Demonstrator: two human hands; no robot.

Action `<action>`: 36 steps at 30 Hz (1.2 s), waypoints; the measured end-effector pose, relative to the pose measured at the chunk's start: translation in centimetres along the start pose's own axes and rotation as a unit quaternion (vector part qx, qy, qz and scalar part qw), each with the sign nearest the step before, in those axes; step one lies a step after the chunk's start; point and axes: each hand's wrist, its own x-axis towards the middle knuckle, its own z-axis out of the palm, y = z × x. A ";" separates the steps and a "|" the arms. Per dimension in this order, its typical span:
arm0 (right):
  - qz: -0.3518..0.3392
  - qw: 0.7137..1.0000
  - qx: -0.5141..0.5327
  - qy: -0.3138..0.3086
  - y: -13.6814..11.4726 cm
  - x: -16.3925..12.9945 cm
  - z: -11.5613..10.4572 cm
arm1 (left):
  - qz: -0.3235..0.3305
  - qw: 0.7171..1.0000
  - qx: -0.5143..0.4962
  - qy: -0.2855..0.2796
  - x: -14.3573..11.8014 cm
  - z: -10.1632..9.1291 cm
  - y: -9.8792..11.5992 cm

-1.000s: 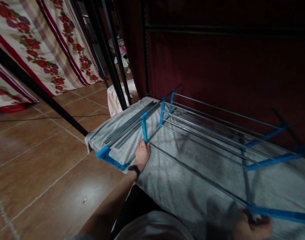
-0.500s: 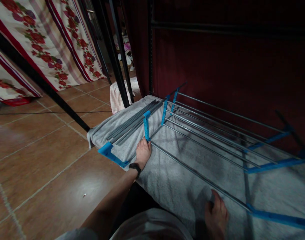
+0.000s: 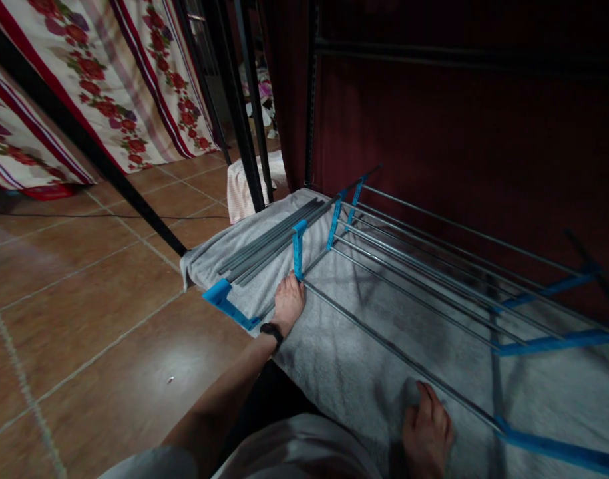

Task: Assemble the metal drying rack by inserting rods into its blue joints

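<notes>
A rack of thin grey metal rods joined by blue plastic brackets lies across a grey blanket. My left hand, with a black band at the wrist, closes on the rack at the foot of an upright blue bracket; its fingertips are partly hidden. Below the nearest long rod, my right hand hovers or rests over the blanket, fingers loosely bent and thumb apart, with nothing seen in it. Another blue bracket lies left of my left hand. A long blue end piece reaches out at lower right.
Several loose grey rods lie together at the far left of the grey blanket. Black metal posts rise beyond it. A dark red cloth hangs behind; a floral curtain hangs over the tiled floor.
The view has turned slightly left, so most things sit a little further right. My right hand has shifted slightly left, away from the rod. My left hand keeps its hold.
</notes>
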 end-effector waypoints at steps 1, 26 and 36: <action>0.000 1.000 0.000 -0.002 0.0 0.0 0.0 | 0.001 1.000 0.000 -0.001 0.0 0.0 0.0; -0.037 0.999 -0.032 0.014 -0.9 0.3 0.1 | 0.004 1.000 0.027 -0.010 -0.3 0.1 -0.1; -0.020 0.999 -0.016 0.024 -1.1 0.3 0.1 | 0.016 0.998 0.057 -0.006 -0.3 0.3 -0.2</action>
